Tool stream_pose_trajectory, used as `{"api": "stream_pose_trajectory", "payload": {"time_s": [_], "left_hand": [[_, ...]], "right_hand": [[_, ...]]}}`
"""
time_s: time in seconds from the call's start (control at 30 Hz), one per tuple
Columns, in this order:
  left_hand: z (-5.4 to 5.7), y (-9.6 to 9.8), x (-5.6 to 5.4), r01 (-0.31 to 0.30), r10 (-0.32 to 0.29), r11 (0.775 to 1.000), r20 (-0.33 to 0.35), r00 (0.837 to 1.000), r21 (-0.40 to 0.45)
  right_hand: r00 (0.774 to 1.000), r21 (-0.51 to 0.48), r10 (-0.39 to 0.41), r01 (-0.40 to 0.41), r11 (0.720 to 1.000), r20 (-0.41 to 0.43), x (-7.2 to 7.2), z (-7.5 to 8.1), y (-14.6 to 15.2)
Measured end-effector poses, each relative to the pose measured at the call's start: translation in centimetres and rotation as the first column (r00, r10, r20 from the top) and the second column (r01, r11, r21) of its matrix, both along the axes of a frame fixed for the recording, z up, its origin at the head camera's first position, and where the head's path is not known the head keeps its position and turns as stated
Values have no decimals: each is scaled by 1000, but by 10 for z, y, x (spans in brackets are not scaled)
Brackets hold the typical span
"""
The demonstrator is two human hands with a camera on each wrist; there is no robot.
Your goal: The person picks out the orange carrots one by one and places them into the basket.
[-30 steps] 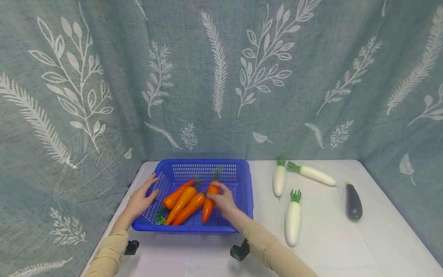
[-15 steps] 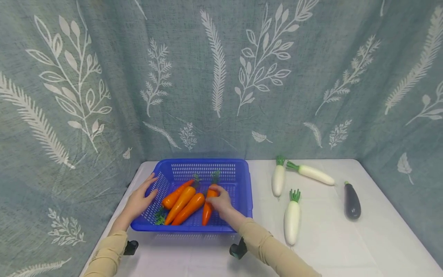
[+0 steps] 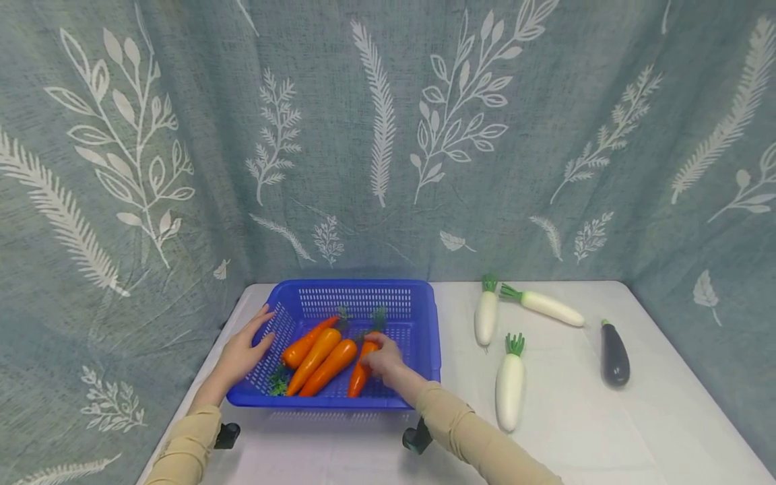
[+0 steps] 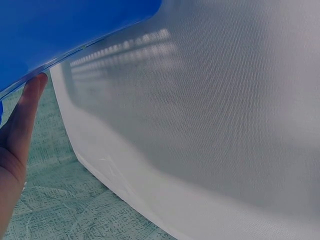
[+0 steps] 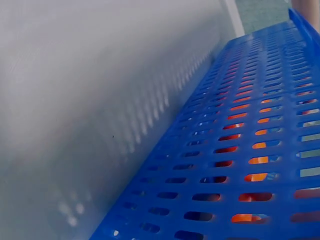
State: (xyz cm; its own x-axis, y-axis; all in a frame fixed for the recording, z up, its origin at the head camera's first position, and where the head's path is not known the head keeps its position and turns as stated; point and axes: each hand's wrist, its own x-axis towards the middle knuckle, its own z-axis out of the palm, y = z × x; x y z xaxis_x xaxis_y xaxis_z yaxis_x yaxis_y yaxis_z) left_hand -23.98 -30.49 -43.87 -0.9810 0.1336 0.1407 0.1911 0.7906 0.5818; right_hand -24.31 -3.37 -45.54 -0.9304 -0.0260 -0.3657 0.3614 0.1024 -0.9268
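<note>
Inside the blue plastic basket (image 3: 327, 401), my right hand (image 3: 383, 360) holds an orange carrot (image 3: 359, 380) between thumb and fingers, its green top pointing to the back wall. Three other carrots (image 3: 315, 362) lie slanted to the left of it, with green leaves near the front left corner. My left hand (image 3: 240, 351) rests at the basket's left rim, fingers extended and thumb spread; the left wrist view catches its fingertips (image 4: 42, 82) against the rim's outside. The right wrist view shows the slotted basket wall (image 5: 225, 150) with orange showing through; the right hand is hidden there.
Right of the basket on the white table (image 3: 576, 431) lie three white radishes: one upright at the back (image 3: 486, 320), one slanted (image 3: 552, 308), one nearer the front (image 3: 510, 391). A dark eggplant (image 3: 615, 357) is farther right. A patterned green curtain (image 3: 388, 222) stands behind.
My right hand has moved a little toward the front and down into the basket with the carrot. The left hand has stayed at the rim.
</note>
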Motion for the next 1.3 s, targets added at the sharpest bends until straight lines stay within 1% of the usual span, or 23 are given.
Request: {"api": "stream_pose_trajectory", "payload": {"time_s": [0.1,0.27,0.33,0.47,0.63,0.77,0.83,0.97,1.17,1.3], "left_hand": [[0,-1,0,2,-2,1000,5,1000,-1],[-1,-2,-1,3,-3,1000,19,1000,8],[-2,-2,-1,2,-2,1000,21,1000,8],[0,-1,-1,1,-1,1000,23,1000,11],[1,0,0,4,-5,1000,23,1000,13],[0,0,-1,2,-2,1000,27,1000,8],[-1,-1,-2,-1,1,1000,31,1000,7],[-2,0,-2,-3,3,1000,37,999,3],[-1,0,-2,-8,8,1000,46,999,6],[1,2,-2,-10,10,1000,55,998,8]], "right_hand": [[1000,58,18,-17,998,-19,0,0,0],[998,189,28,-15,982,-64,-1,-2,-1],[996,227,22,-3,974,-83,-1,-2,-1],[993,269,17,15,963,-113,-1,-1,-1],[991,282,36,1,960,-126,-1,-2,0],[991,298,73,-37,954,-109,-1,-3,0],[991,297,90,-59,953,-95,-2,-4,-1],[988,291,122,-91,952,-91,-1,-4,-2],[987,305,146,-117,945,-74,-1,-2,-1],[987,295,151,-127,947,-62,0,1,0]]}}
